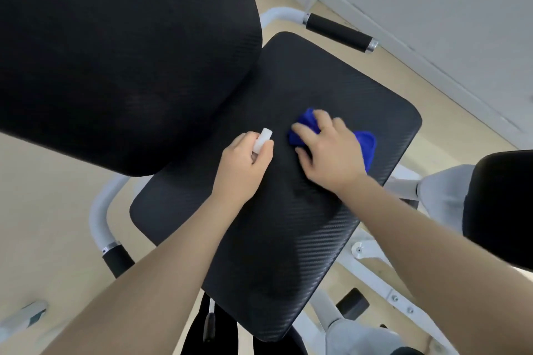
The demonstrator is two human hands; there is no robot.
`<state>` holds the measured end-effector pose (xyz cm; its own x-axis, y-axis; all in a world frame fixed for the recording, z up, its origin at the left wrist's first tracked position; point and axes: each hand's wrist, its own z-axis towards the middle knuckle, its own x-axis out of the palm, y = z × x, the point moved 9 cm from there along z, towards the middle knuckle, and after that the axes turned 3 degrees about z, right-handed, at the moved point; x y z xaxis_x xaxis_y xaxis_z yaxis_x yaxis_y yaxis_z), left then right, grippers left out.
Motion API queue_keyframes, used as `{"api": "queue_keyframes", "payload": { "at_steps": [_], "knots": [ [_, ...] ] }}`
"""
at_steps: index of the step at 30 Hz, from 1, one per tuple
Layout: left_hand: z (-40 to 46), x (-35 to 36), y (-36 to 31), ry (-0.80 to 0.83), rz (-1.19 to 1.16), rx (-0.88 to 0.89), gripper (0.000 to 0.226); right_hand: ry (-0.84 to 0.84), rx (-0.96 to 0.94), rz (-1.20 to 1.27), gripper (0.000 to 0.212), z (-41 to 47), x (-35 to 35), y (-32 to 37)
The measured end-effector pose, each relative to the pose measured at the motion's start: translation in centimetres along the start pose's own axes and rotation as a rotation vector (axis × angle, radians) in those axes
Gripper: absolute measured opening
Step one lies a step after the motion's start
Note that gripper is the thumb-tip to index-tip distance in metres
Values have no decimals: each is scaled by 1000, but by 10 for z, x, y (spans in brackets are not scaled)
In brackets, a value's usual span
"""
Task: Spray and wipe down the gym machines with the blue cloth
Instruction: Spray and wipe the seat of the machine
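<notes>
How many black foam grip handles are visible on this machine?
2: one grip handle at upper right beyond the seat pad, another at lower left. Others may be hidden.

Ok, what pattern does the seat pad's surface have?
Black with a fine diagonal carbon-fibre-style weave on the seat pad, clearest in the head view.

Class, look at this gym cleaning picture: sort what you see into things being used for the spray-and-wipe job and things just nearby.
In use:
- blue cloth, pressed under the right hand
- white spray bottle, held in the left hand
- black seat pad, being wiped

Just nearby:
- back pad
- foam handle
- second black pad
</notes>
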<state>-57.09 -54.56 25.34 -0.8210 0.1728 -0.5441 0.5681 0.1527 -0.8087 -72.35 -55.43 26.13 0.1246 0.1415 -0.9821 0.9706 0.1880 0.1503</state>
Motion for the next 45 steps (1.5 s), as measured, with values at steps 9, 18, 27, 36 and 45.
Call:
{"api": "queue_keyframes", "payload": {
  "at_steps": [9,18,27,36,45],
  "knots": [
    [14,38,-14,157,79,-61,31,3,77,-98,42,17,-23,-85],
    [6,60,-37,108,319,6,28,46,-140,133,43,-45,-13,-57],
    [9,56,-31,58,238,-73,29,-65,270,38,38,-6,-36,-139],
    [11,14,-19,-78,94,-111,39,162,-373,36,35,-27,5,6],
    [29,-33,18,-122,125,-112,40,-3,180,105,44,52,-7,-25]
  ]
}}
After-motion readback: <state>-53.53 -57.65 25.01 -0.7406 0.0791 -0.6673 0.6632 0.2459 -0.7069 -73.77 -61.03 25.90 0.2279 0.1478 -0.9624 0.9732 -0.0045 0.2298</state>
